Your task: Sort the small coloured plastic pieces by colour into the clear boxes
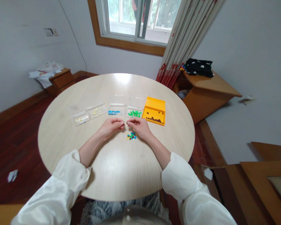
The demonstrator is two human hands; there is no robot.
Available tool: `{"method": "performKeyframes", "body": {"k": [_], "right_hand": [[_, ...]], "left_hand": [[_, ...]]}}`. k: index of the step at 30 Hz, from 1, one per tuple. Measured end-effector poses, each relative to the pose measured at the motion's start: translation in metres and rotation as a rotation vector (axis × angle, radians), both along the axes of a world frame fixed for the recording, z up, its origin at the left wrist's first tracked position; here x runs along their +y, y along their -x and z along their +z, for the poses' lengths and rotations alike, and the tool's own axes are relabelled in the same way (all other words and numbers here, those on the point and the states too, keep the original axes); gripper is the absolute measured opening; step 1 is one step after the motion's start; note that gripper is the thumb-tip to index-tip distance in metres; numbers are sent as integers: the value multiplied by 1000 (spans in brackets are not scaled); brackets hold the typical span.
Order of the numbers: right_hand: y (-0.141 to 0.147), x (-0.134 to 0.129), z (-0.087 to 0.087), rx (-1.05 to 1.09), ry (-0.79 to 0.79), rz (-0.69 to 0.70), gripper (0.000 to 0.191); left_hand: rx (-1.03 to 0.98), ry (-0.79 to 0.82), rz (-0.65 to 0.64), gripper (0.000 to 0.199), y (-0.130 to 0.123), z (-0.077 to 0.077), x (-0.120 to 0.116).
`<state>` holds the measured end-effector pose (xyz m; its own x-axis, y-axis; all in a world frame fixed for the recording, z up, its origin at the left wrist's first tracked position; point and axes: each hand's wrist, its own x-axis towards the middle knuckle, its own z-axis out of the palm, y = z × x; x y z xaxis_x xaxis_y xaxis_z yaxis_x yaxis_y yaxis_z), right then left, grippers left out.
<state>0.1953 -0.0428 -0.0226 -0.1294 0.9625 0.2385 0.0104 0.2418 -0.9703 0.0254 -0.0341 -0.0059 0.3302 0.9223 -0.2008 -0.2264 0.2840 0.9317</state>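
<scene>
Close together above the table, my left hand and my right hand face each other with thumb and fingers pinched. A tiny dark speck shows at the tips of each hand, too small to name. Just below them lies a small mixed pile of pieces in blue, green, yellow and brown. Beyond the hands stand an open clear box with green pieces and another with blue pieces. To the right, an open yellow case holds dark brown pieces.
Two more clear boxes with pale yellow pieces and yellow-and-white pieces stand at the left of the row. All rest on a round pale wooden table. A wooden cabinet with folded dark cloth is behind right.
</scene>
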Motion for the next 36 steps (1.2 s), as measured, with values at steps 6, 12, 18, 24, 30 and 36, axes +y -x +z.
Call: {"method": "performKeyframes", "body": {"k": [6,12,18,24,30,36], "right_hand": [[0,0,-1,4,12,29,15],[0,-2,1,-85,-64,-7,12],[2,-5,2,-197,-167,-67,10],[2,-5,2,-221,-181,-82,14],[3,-7,5,-264,-211,-112,14],[3,-7,3,-291,-228,-115,9]], "left_hand": [[-4,-11,8,33,0,0,0],[6,-2,16,35,-1,2,-1],[24,-9,33,39,-2,2,-2],[28,-10,25,40,-2,3,-3],[2,-23,13,37,-1,1,-2],[-25,-36,-5,39,-2,1,-2]]}}
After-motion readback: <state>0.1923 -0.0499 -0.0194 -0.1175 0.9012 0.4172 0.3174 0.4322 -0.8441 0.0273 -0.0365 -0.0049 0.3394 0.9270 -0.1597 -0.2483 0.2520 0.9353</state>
